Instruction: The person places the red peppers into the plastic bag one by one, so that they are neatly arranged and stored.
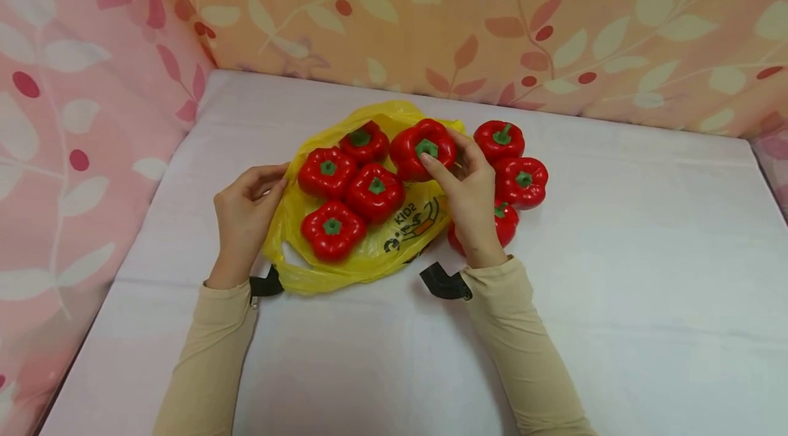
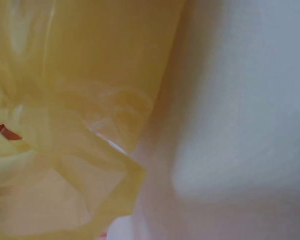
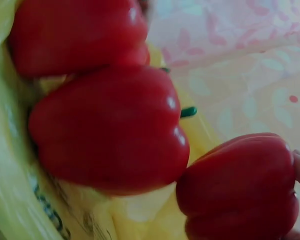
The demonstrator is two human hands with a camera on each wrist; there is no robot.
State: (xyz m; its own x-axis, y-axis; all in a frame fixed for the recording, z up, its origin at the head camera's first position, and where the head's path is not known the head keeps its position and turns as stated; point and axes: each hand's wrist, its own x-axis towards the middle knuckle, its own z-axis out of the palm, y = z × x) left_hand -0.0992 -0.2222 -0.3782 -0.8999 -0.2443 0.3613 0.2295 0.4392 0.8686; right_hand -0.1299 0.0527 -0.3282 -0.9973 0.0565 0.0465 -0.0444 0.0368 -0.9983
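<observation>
A yellow plastic bag (image 1: 308, 278) lies spread on the table with several red bell peppers (image 1: 377, 192) standing in it, stems up. My left hand (image 1: 243, 213) pinches the bag's left edge between thumb and fingers. In the left wrist view the yellow plastic (image 2: 105, 55) fills the left half, and the hand is out of sight. My right hand (image 1: 473, 200) grips another red bell pepper (image 1: 409, 152) by its stem side, over the bag's far right part. The right wrist view shows this held pepper (image 3: 240, 190) at lower right, touching a pepper (image 3: 110, 130) in the bag.
Right of the bag, several more red peppers (image 1: 522, 183) stand on the white tablecloth (image 1: 640, 251), partly hidden behind my right hand. Black camera mounts (image 1: 444, 282) stick out from both wrists. A leaf-patterned curtain (image 1: 431, 18) closes off the back and left.
</observation>
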